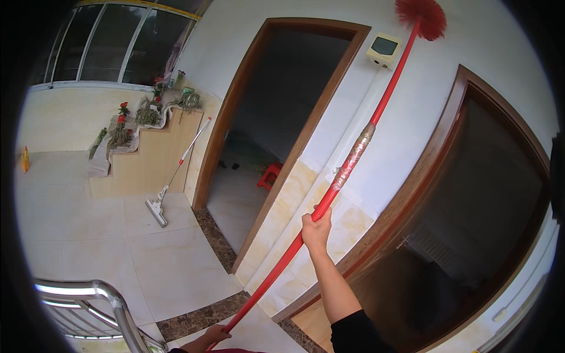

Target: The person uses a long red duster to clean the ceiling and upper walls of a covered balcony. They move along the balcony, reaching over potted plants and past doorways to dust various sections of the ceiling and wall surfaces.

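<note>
A long red pole [282,261] runs slantwise up across the view, with a round red bristle duster head [422,20] at its far end. The head is up against or close to the white wall; I cannot tell if it touches. My right hand [317,228] grips the pole near its middle, below a joint wrapped in clear tape [354,156]. Low in the view, my left hand [216,336] is closed around the pole's lower part. Left of the upper pole, a cream meter box [384,49] with a dark window is fixed to the wall.
Brown-framed doorways [271,88] [459,119] flank the wall strip. A squeeze mop [174,181] leans by wooden steps [145,170] bearing dried plants and red flowers. A stainless steel railing [117,300] curves at lower left. Inside the left doorway is a red plastic stool [269,175].
</note>
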The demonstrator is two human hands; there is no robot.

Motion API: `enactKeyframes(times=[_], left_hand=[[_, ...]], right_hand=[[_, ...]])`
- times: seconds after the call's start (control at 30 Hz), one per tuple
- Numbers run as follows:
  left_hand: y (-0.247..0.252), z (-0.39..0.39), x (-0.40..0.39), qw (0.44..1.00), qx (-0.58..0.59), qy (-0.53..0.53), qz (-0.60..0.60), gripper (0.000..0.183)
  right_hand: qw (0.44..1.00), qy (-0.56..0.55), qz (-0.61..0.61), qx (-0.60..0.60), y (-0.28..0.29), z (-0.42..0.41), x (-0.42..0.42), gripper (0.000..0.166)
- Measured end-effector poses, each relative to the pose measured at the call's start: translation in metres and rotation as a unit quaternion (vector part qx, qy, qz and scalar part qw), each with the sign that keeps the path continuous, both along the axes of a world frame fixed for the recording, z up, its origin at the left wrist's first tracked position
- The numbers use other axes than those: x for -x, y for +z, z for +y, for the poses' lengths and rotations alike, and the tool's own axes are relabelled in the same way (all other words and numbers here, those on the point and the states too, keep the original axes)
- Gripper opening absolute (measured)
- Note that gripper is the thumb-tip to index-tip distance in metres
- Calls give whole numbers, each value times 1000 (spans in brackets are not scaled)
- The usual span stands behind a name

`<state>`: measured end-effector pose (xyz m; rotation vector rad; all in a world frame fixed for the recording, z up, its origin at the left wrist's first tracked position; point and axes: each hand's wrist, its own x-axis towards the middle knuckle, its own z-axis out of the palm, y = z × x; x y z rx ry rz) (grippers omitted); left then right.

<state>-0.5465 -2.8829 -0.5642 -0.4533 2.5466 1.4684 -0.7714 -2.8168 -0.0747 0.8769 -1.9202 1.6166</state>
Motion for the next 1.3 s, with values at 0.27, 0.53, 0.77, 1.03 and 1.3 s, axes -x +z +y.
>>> enactKeyframes(times=[0.27, 0.53, 0.77, 1.03, 1.3], left_hand=[[20, -52, 28, 989, 15, 139, 49, 38], [121, -136, 125, 946, -142, 242, 164, 31], [181, -179, 208, 952, -153, 221, 145, 37], [257, -266, 236, 876, -53, 326, 352, 23], [298, -419, 246, 846, -193, 320, 381, 4]], right_hand=[[998, 56, 26, 2, -2, -94, 28, 30], [993, 98, 71, 16, 29, -201, 104, 33], [985, 169, 38, 12, 59, -283, 167, 32], [915, 387, -108, 20, -113, -333, 189, 39], [795, 475, -272, -262, -330, -344, 77, 55]])
